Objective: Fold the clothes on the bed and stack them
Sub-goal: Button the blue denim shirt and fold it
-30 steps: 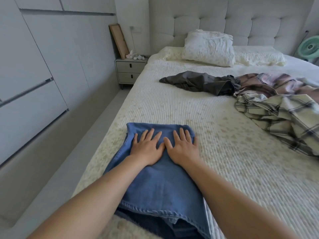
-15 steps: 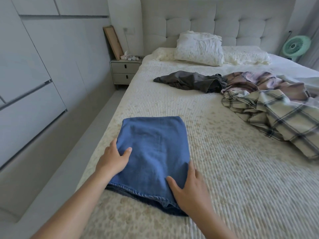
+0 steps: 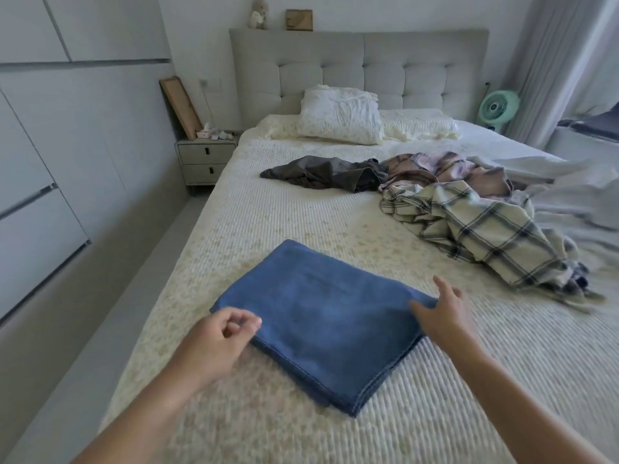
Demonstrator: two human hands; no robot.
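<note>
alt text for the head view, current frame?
A folded blue denim garment lies on a cream bedspread, with the person's left hand loosely curled at its near left edge and right hand open at its right corner. Unfolded plaid and dark grey clothes lie further up the bed.

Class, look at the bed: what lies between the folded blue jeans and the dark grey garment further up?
In the head view, only bare bedspread lies between the folded blue jeans and the dark grey garment.

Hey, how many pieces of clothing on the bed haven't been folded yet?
3, in a loose heap at the far right: a dark grey crumpled garment, a pinkish plaid shirt beside it, and a cream plaid shirt nearest. More may be hidden underneath.
</note>
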